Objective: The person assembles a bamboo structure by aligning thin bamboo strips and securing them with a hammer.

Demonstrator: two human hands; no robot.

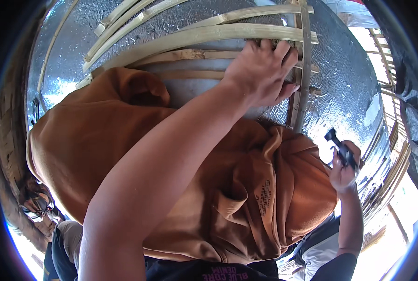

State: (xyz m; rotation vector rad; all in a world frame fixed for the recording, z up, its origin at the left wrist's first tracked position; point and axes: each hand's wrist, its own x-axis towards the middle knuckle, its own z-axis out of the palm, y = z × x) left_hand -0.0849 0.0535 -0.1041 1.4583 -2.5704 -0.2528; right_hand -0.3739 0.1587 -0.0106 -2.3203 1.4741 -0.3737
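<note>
My left hand (263,70) reaches across the middle, with its fingers curled over a long pale split-bamboo strip (190,38). Its thumb points right, near an upright bamboo slat (304,65) that crosses the strip ends. At the right, my right hand (345,173) is closed round a small black tool (343,152) with a short crosspiece at its upper end; its exact kind is unclear. A brown hooded garment (190,182) fills the middle below and behind my left forearm. Whether somebody wears it I cannot tell.
Silvery foil sheeting (344,70) lies behind the bamboo. More bamboo strips (138,21) run across it at the upper left. Bundled thin sticks (382,187) stand at the right, and woven matting (5,154) borders the left side.
</note>
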